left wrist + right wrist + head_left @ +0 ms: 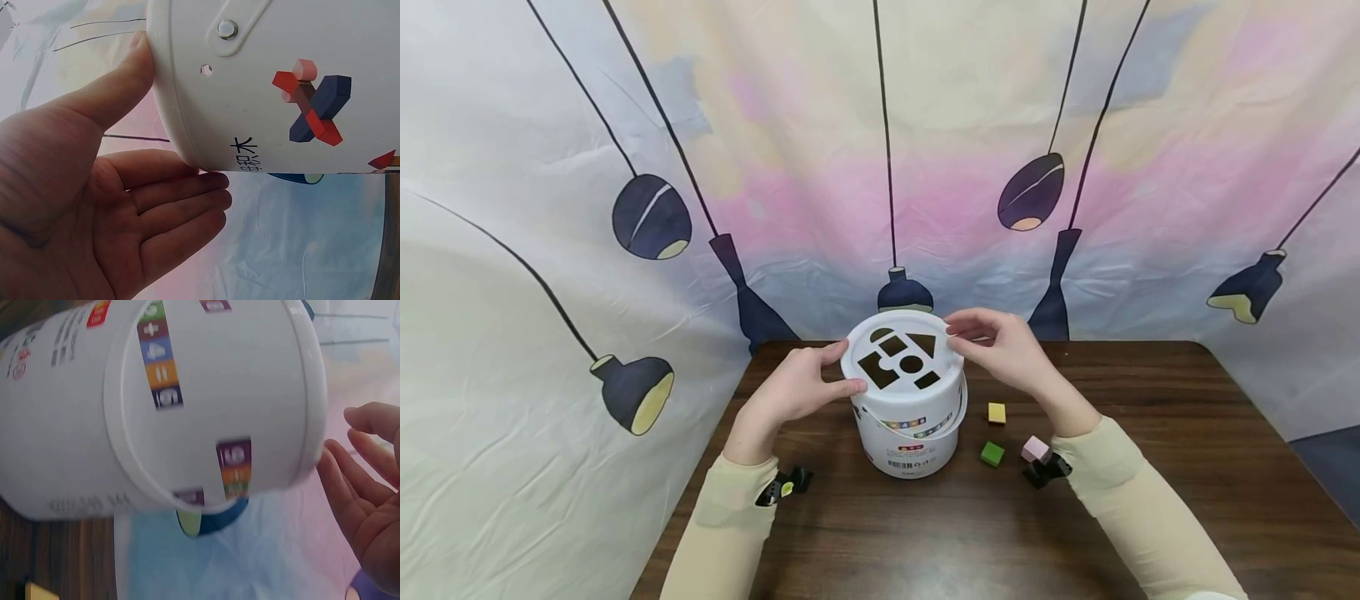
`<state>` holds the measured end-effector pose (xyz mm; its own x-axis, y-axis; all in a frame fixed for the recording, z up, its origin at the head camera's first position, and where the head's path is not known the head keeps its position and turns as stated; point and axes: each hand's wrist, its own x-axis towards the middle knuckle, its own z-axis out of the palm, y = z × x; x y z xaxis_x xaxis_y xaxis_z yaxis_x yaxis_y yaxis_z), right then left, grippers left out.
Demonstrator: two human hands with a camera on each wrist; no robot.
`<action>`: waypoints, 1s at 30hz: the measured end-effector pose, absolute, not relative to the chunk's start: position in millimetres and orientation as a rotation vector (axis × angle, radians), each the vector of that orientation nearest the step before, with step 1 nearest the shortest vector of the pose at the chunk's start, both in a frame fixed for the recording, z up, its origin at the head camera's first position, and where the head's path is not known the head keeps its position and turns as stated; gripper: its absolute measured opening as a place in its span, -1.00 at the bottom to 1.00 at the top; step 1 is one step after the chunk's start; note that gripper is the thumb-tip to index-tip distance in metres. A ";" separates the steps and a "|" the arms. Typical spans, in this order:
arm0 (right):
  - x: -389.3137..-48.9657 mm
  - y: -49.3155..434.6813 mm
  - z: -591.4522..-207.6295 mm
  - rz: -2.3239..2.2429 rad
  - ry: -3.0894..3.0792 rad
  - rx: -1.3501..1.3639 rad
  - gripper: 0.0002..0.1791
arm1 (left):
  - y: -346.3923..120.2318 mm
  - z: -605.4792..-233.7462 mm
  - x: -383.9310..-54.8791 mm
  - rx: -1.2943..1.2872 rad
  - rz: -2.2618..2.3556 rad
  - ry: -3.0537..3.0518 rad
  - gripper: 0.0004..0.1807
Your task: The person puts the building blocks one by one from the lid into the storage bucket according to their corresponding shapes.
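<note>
A white bucket (906, 450) stands upright on the table, topped by a white lid (897, 350) with several shaped cut-outs. My left hand (801, 382) rests at the lid's left edge, thumb and fingers spread along the rim. In the left wrist view its thumb (128, 72) touches the lid edge, and the other fingers lie nearly straight beside it. At the right edge of the lid is my right hand (1000, 346), fingers loosely bent with fingertips right at the rim. Nothing shows between its thumb and fingers in the right wrist view.
Right of the bucket lie a yellow block (996, 413), a green block (992, 453) and a pink block (1035, 449), the last close to the right wrist's black camera (1048, 472). The bucket's white handle (951, 423) hangs down its front. A lamp-patterned cloth (820, 167) backs the wooden table (1187, 467).
</note>
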<state>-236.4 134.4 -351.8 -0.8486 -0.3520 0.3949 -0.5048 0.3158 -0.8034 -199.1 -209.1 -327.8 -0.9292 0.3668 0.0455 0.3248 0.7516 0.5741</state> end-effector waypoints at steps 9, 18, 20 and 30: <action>-236.9 190.4 -362.0 1.522 -2.547 0.645 -0.62 | -209.0 -328.3 -199.6 0.560 0.916 2.874 -0.04; -230.7 242.6 -380.7 1.364 -2.685 0.480 -0.58 | -208.8 -326.8 -200.2 0.553 0.918 2.868 -0.04; -228.0 252.7 -387.0 1.336 -2.713 0.451 -0.57 | -208.9 -326.5 -199.8 0.549 0.920 2.863 -0.04; -214.6 289.5 -415.7 1.283 -2.797 0.387 -0.55 | -209.7 -328.1 -200.8 0.572 0.905 2.881 -0.04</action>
